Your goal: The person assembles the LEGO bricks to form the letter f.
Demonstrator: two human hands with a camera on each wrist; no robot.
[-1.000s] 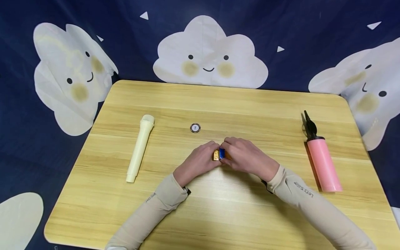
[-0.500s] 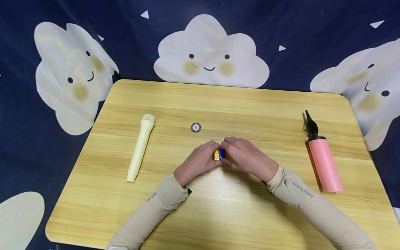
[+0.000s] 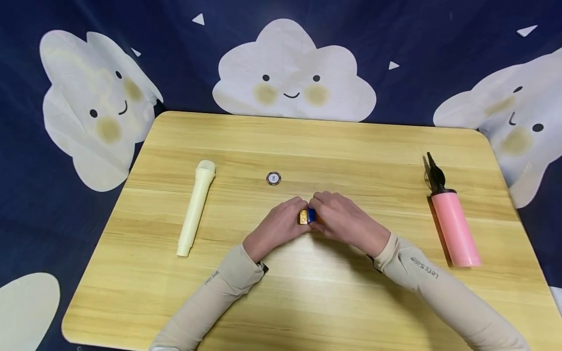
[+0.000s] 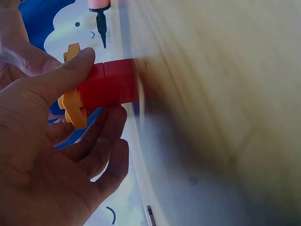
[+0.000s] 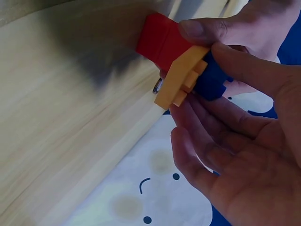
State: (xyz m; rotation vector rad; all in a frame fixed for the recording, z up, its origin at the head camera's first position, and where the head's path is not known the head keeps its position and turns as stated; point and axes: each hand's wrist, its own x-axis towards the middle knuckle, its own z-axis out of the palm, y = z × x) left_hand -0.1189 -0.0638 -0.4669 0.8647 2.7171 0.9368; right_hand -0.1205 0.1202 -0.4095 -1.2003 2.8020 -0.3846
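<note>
Both hands meet over the middle of the table around a small stack of toy building bricks. My left hand [image 3: 278, 223] pinches red bricks [image 4: 109, 84] between thumb and fingers; in the left wrist view their outer end is right by the tabletop. On the stack's other side, my right hand [image 3: 350, 220] pinches a blue brick [image 5: 209, 77], its thumb at the top edge. Between red and blue sits a yellow-orange studded piece [image 5: 176, 82], wider than the bricks and standing out at both sides. From the head view the red bricks are hidden under the hands.
A cream toy microphone [image 3: 196, 209] lies to the left on the wooden table [image 3: 281, 302]. Behind the hands is a round poker chip [image 3: 273, 178]. A pink hand pump [image 3: 455, 229] with a black nozzle lies at the right. A dark blue cloud-print cloth [image 3: 294, 68] hangs behind.
</note>
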